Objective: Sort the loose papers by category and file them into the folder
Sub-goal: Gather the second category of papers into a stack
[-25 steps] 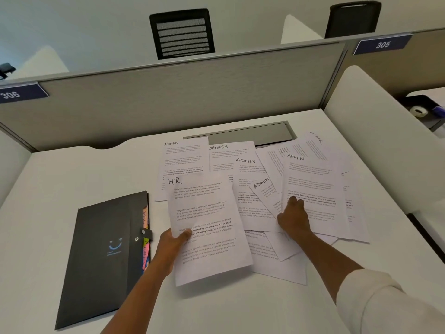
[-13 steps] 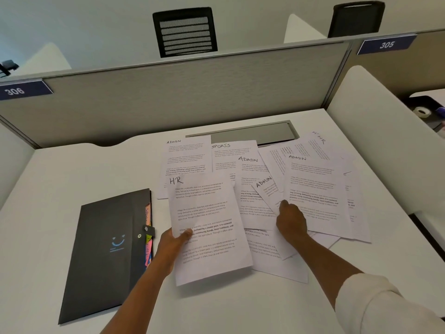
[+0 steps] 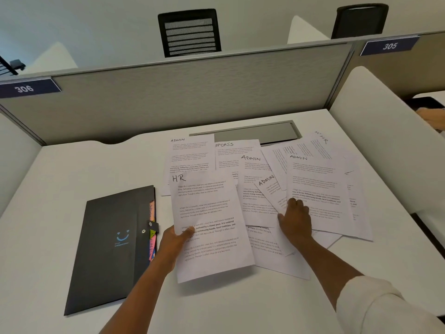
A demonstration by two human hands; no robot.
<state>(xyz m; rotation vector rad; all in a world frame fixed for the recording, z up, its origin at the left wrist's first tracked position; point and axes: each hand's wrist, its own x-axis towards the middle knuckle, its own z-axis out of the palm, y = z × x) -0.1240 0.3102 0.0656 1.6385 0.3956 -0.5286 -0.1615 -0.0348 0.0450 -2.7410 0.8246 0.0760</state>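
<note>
At frame centre the left hand (image 3: pixel 173 239) pinches the HR sheet (image 3: pixel 209 222) with curled fingers, the right hand (image 3: pixel 295 219) presses bent fingers on the loose papers (image 3: pixel 315 189) at centre right, and the black folder (image 3: pixel 113 247) lies closed on the tabletop (image 3: pixel 48 213) lower left.

Black folder (image 3: pixel 110 247) lies flat and closed at near left, blue smiley logo on its cover, colored tab dividers poking out its right edge. Just right of it an HR sheet (image 3: pixel 209 225), raised and tilted. Loose white papers (image 3: pixel 313 189) overlap in a fanned spread center to right, handwritten headers ADMIN, SPORTS, HR.
</note>
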